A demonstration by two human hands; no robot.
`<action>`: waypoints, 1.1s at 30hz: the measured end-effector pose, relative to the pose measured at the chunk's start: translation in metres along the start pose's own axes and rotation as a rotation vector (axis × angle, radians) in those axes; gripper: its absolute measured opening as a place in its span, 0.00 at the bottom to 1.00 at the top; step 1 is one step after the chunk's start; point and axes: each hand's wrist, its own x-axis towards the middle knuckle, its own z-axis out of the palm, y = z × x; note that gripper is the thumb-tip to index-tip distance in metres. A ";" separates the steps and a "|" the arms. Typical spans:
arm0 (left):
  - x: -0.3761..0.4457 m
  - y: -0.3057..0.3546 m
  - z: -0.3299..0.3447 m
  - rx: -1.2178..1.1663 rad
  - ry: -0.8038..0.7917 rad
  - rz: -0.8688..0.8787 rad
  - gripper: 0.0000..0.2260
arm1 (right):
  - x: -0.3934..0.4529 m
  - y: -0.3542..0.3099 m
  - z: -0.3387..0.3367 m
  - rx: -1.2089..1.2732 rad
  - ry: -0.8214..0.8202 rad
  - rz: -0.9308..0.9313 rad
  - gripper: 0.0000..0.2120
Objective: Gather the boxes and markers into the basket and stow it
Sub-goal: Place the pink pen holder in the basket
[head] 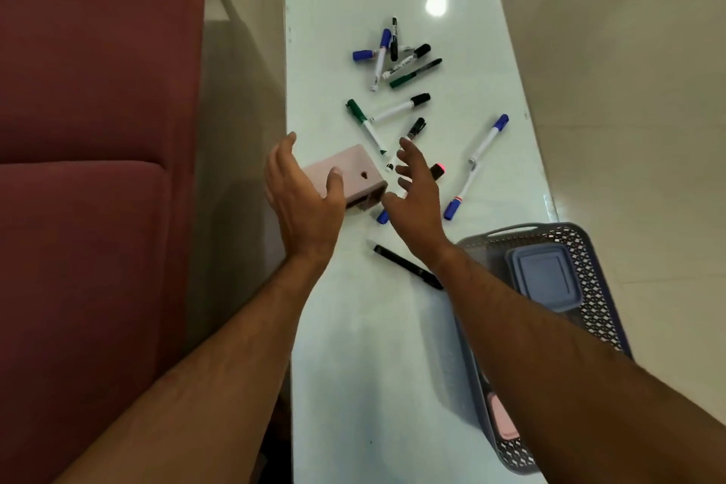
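Both hands are spread wide, gripping nothing: the left hand (304,196) beside the pink box (345,179), the right hand (416,200) just right of it. Markers (396,55) lie scattered beyond the box on the worktop (373,346).

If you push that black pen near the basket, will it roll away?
Probably a little: the black pen looks round and slim, and the table looks glossy and smooth. It seems stiff and light, so a nudge might send it rolling toward the basket.

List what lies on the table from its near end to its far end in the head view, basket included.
Pink box in the basket → blue box in the basket → black pen → pink box between the two hands → green-capped marker → far cluster of markers.
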 end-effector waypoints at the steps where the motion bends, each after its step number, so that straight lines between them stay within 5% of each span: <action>1: 0.001 -0.010 -0.002 -0.028 -0.018 -0.042 0.35 | 0.000 0.000 0.006 -0.019 -0.027 0.005 0.40; 6: -0.007 -0.055 -0.006 -0.129 -0.201 -0.243 0.49 | 0.008 0.010 0.023 -0.114 -0.103 0.057 0.42; 11: -0.015 -0.073 -0.001 -0.191 -0.370 -0.318 0.48 | 0.016 0.022 0.028 -0.121 -0.107 0.052 0.41; 16: -0.009 -0.072 0.008 -0.252 -0.319 -0.318 0.35 | 0.019 0.022 0.027 -0.064 -0.069 0.044 0.43; 33: -0.024 -0.025 0.032 -0.319 -0.224 -0.225 0.25 | 0.010 0.005 -0.017 0.022 0.086 -0.031 0.31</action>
